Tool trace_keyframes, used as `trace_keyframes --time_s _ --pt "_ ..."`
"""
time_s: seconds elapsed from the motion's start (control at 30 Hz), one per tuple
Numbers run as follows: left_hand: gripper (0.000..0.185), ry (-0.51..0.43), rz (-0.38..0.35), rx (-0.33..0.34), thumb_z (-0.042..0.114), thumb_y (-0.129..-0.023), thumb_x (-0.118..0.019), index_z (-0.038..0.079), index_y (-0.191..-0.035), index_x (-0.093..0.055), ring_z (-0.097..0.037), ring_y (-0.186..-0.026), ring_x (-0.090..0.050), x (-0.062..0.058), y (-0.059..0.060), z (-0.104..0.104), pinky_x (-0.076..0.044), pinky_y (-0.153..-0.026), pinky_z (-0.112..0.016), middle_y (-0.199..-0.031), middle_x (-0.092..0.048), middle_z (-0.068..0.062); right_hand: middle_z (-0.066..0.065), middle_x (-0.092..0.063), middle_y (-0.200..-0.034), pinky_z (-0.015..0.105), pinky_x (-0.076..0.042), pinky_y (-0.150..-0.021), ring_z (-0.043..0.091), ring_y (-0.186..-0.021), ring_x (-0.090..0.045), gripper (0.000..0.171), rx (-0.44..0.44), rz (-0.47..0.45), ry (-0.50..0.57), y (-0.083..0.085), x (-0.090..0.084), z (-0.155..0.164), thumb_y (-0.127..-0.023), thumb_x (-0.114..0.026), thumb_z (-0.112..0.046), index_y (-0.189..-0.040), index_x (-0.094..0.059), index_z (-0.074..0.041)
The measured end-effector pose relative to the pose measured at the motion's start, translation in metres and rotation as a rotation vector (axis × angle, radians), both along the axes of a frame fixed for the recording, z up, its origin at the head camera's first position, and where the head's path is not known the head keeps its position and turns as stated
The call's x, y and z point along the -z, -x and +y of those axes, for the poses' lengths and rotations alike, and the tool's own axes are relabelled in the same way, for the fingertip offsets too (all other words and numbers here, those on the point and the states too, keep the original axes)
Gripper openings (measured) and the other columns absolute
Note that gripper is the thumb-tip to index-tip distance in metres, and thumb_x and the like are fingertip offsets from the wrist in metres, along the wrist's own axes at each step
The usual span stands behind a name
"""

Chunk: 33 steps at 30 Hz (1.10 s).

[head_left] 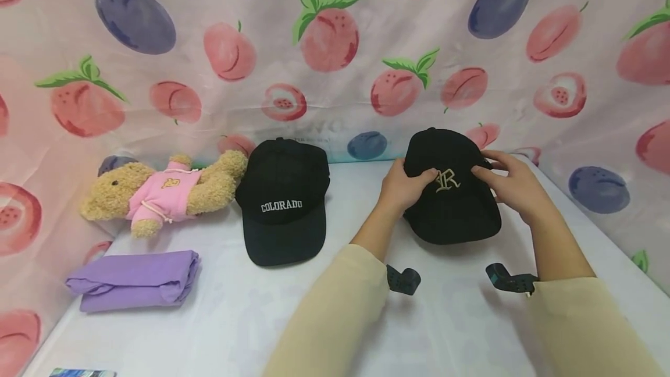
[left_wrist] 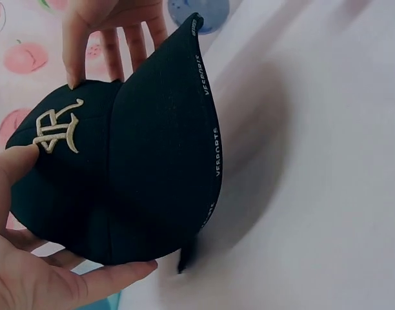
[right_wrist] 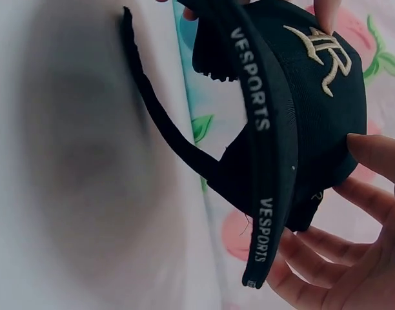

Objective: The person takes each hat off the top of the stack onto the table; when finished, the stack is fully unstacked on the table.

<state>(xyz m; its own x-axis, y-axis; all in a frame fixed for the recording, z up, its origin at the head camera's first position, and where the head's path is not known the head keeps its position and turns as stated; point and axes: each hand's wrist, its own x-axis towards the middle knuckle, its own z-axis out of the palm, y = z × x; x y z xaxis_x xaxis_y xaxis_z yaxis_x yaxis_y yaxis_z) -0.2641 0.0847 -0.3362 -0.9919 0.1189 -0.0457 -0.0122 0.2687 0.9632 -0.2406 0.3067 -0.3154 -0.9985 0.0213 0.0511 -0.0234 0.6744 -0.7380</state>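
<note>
A black baseball cap (head_left: 450, 214) with a gold embroidered letter on its front is held up above the white table by both hands. My left hand (head_left: 402, 188) grips its left side, thumb on the front panel beside the letter and fingers behind. On the other side, my right hand (head_left: 515, 182) holds the crown, thumb in front and fingers curled round the edge. In the right wrist view the cap (right_wrist: 320, 110) shows its brim edge with white lettering and a strap hanging loose toward the table. The left wrist view shows the brim (left_wrist: 165, 142) tilted above its shadow.
A second black cap (head_left: 282, 231) lettered COLORADO lies left of the hands. Beside it is a teddy bear (head_left: 167, 194) in a pink hoodie. A folded purple cloth (head_left: 133, 281) lies nearer the front. Fruit-print curtain (head_left: 335, 98) backs the white table (head_left: 235, 324).
</note>
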Motion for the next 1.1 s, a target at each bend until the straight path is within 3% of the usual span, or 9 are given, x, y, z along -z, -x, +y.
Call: trace_keyframes --time_s 0.3,0.47,0.63,0.77,0.83,0.87,0.93,1.0,1.1 --pt "0.067 0.111 0.009 0.001 0.044 -0.096 -0.070 0.008 -0.149 -0.048 -0.026 -0.130 -0.059 0.012 0.007 0.018 -0.053 -0.105 -0.041 -0.140 -0.062 -0.010 0.041 -0.026 -0.159 0.062 -0.055 -0.095 0.058 -0.129 -0.053 0.072 0.002 -0.068 0.013 0.002 0.015 0.014 -0.108 -0.047 -0.044 -0.164 -0.024 -0.004" --pt "0.070 0.165 0.004 0.014 0.045 -0.096 -0.069 0.008 -0.151 -0.046 -0.026 -0.132 -0.058 0.006 0.010 0.025 -0.052 -0.106 -0.040 -0.143 -0.060 -0.011 0.041 -0.028 -0.159 0.054 -0.060 -0.090 0.057 -0.128 -0.053 0.074 0.017 -0.074 0.014 0.004 0.020 0.022 -0.107 -0.047 -0.047 -0.164 -0.023 -0.005" --pt "0.067 0.174 0.017 0.036 0.043 -0.096 -0.070 0.009 -0.149 -0.049 -0.022 -0.131 -0.059 0.003 0.011 0.035 -0.052 -0.106 -0.036 -0.141 -0.062 -0.009 0.041 -0.025 -0.159 0.033 -0.063 -0.078 0.057 -0.127 -0.053 0.076 0.024 -0.088 0.032 0.003 0.019 0.036 -0.107 -0.049 -0.048 -0.164 -0.021 -0.006" --pt "0.065 0.163 0.016 0.047 0.044 -0.095 -0.071 0.008 -0.146 -0.051 -0.021 -0.130 -0.060 0.007 0.014 0.039 -0.052 -0.105 -0.033 -0.139 -0.063 -0.008 0.042 -0.025 -0.159 0.018 -0.056 -0.069 0.023 -0.104 -0.066 0.077 0.037 -0.096 0.039 0.004 0.019 0.041 -0.106 -0.051 -0.048 -0.164 -0.022 -0.007" --pt "0.064 0.162 -0.006 0.040 0.044 -0.094 -0.071 0.008 -0.144 -0.052 -0.020 -0.128 -0.061 0.010 0.015 0.041 -0.052 -0.104 -0.032 -0.137 -0.064 -0.007 0.042 -0.025 -0.159 0.017 -0.055 -0.069 0.020 -0.104 -0.063 0.077 0.043 -0.102 0.039 0.003 0.019 0.042 -0.106 -0.051 -0.048 -0.164 -0.022 -0.007" --pt "0.064 0.163 -0.014 0.036 0.044 -0.094 -0.071 0.008 -0.143 -0.053 -0.019 -0.128 -0.060 0.012 0.015 0.043 -0.052 -0.104 -0.032 -0.137 -0.064 -0.007 0.042 -0.025 -0.159 0.016 -0.054 -0.068 0.022 -0.104 -0.064 0.077 0.045 -0.107 0.043 0.003 0.019 0.043 -0.106 -0.051 -0.048 -0.164 -0.022 -0.007" --pt "0.063 0.164 -0.018 0.029 0.045 -0.094 -0.071 0.009 -0.142 -0.053 -0.019 -0.127 -0.061 0.015 0.016 0.046 -0.052 -0.104 -0.031 -0.136 -0.064 -0.007 0.042 -0.024 -0.159 0.016 -0.053 -0.068 0.038 -0.116 -0.061 0.077 0.049 -0.113 0.050 0.002 0.019 0.044 -0.106 -0.050 -0.048 -0.164 -0.021 -0.007" --pt "0.062 0.158 -0.012 0.028 0.045 -0.094 -0.071 0.009 -0.142 -0.054 -0.019 -0.126 -0.061 0.017 0.016 0.048 -0.052 -0.103 -0.030 -0.135 -0.065 -0.007 0.043 -0.023 -0.159 0.016 -0.053 -0.068 0.054 -0.129 -0.049 0.076 0.057 -0.116 0.050 0.002 0.019 0.045 -0.106 -0.048 -0.048 -0.164 -0.021 -0.007" --pt "0.062 0.151 0.002 0.032 0.044 -0.093 -0.072 0.009 -0.142 -0.054 -0.019 -0.125 -0.062 0.019 0.016 0.051 -0.052 -0.103 -0.029 -0.134 -0.065 -0.006 0.043 -0.021 -0.160 0.016 -0.051 -0.067 0.057 -0.133 -0.045 0.076 0.066 -0.127 0.052 0.002 0.020 0.047 -0.107 -0.047 -0.048 -0.164 -0.018 -0.008"
